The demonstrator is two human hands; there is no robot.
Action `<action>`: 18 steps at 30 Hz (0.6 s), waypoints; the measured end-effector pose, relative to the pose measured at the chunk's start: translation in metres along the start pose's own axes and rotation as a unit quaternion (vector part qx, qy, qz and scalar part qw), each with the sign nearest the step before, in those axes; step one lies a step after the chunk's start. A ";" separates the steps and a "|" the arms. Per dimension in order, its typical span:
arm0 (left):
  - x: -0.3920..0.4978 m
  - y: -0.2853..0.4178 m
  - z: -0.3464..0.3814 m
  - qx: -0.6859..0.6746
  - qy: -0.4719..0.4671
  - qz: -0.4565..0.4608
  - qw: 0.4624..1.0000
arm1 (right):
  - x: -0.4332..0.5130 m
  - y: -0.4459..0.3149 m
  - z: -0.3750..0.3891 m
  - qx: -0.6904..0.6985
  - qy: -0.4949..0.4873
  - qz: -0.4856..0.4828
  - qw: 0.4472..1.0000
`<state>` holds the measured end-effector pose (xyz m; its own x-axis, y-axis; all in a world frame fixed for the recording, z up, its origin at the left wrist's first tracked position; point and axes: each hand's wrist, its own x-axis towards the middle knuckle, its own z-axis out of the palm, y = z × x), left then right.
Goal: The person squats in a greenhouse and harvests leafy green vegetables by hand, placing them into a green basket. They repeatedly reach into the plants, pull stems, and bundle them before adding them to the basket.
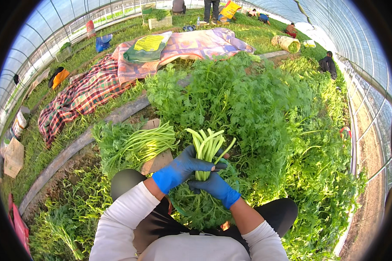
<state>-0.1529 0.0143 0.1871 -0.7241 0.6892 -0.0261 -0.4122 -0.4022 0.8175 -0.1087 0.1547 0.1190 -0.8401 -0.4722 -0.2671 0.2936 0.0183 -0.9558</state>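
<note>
Between my knees I hold a bunch of leafy greens (206,146), its pale cut stems pointing away from me and its leaves hanging towards my lap. My left hand (186,164), in a blue work glove with a darker palm, wraps the stems from the left. Lower down, my right hand (215,189), gloved the same way, grips the bunch just above the leaves. Under the leaves, part of a green round rim (179,208) shows. Left of my hands, a pile of cut greens (150,140) lies on a piece of cardboard (156,162), stems towards the right.
Uncut greens (248,94) stand ahead and to the right. A grey edging strip (85,138) curves along the left. Beyond it lie a plaid blanket (85,94) and a pink blanket (196,45) with a green-yellow sack (147,47). Another tied bunch (65,233) lies lower left. Other people work farther off.
</note>
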 end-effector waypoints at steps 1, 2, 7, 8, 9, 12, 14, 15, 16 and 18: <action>-0.001 0.000 -0.002 -0.026 -0.018 0.003 0.999 | -0.002 0.002 0.000 0.016 -0.011 0.040 0.999; -0.001 -0.001 -0.002 0.025 -0.002 -0.013 1.000 | -0.004 0.004 0.000 0.007 -0.024 0.014 1.000; -0.006 -0.008 -0.003 0.073 0.082 -0.003 0.994 | -0.012 -0.006 -0.011 -0.113 0.007 -0.135 0.984; -0.006 -0.008 -0.004 0.068 0.086 0.003 0.994 | -0.014 -0.012 -0.015 -0.086 0.040 -0.127 0.987; -0.007 -0.007 -0.004 0.063 0.090 0.008 0.994 | -0.019 -0.020 -0.025 -0.049 0.050 -0.130 0.989; -0.006 -0.007 -0.004 0.123 0.122 -0.003 0.985 | -0.025 -0.044 -0.042 0.034 0.158 -0.189 0.969; -0.005 -0.009 -0.003 0.157 0.130 0.006 0.979 | -0.027 -0.055 -0.046 0.033 0.220 -0.175 0.959; -0.004 -0.010 -0.002 0.165 0.143 -0.014 0.976 | -0.025 -0.058 -0.044 0.011 0.235 -0.133 0.963; -0.003 -0.011 -0.002 0.169 0.141 -0.028 0.975 | -0.024 -0.061 -0.043 -0.009 0.217 -0.116 0.969; -0.001 -0.012 -0.002 0.168 0.131 -0.039 0.976 | -0.018 -0.064 -0.038 -0.019 0.240 -0.115 0.964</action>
<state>-0.1481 0.0169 0.1768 -0.8323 0.5147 -0.2058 -0.2990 -0.1042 0.9486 -0.1296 0.1959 0.1807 -0.9979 -0.0051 -0.0649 0.0649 -0.0020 -0.9979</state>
